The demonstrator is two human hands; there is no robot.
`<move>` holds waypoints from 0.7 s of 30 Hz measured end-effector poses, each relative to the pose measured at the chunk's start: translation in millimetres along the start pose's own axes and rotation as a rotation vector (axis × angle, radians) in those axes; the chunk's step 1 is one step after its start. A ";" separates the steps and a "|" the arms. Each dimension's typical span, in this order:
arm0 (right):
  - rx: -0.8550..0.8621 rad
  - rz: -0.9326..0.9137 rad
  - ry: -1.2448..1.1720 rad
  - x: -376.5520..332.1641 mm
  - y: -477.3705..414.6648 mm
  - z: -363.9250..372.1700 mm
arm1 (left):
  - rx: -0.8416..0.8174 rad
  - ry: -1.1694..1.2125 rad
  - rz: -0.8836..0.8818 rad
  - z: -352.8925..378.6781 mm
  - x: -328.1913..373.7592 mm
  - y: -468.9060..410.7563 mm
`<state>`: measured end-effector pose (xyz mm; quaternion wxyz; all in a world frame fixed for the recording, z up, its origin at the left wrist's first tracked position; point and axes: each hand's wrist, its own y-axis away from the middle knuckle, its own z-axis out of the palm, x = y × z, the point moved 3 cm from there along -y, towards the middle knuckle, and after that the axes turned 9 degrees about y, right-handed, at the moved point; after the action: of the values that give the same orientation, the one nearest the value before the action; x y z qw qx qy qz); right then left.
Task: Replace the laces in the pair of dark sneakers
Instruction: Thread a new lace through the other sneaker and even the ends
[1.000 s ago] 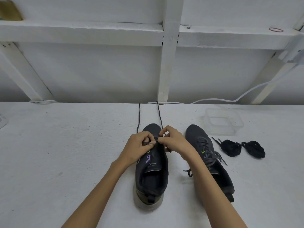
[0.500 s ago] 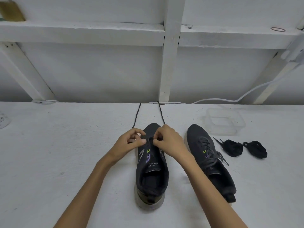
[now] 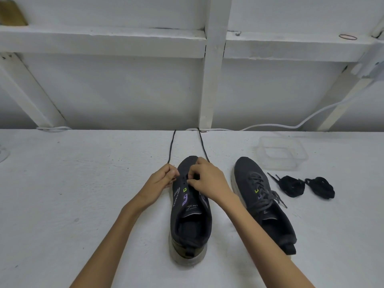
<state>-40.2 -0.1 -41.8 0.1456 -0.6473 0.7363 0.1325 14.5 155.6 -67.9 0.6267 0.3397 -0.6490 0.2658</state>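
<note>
The left hand (image 3: 161, 179) has pulled away from the right hand (image 3: 207, 179), ending the fingertip-to-fingertip huddle of a second ago, and now sits beside the left flank of the unlaced sneaker (image 3: 190, 221). The left lace strand (image 3: 171, 146) it pinches, earlier running straight, now slants outward to its fingers. The right hand has crept toward the toe, baring eyelets and the green tab (image 3: 184, 189).
</note>
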 end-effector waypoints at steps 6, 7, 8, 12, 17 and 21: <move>0.081 0.162 -0.291 6.8 4.1 10.3 | 0.113 -0.167 0.095 -4.9 -0.5 0.1; 0.083 0.181 -0.318 7.3 4.8 11.5 | 0.120 -0.188 0.104 -5.6 -0.4 0.3; 0.083 0.195 -0.340 7.7 5.2 12.4 | 0.127 -0.211 0.113 -6.2 -0.2 0.3; 0.081 0.227 -0.386 9.1 4.8 14.1 | 0.172 -0.325 0.144 -4.0 4.2 -0.6; 0.091 0.237 -0.420 10.2 5.5 16.0 | 0.194 -0.467 0.156 -0.5 10.5 -4.2; 0.096 0.243 -0.417 11.4 5.3 16.8 | 0.176 -0.579 0.126 1.8 13.3 -7.2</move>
<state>-46.1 -3.4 -61.6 0.3081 -0.5050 0.7682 0.2448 19.1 148.3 -55.4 0.3660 0.4135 -0.7948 0.2515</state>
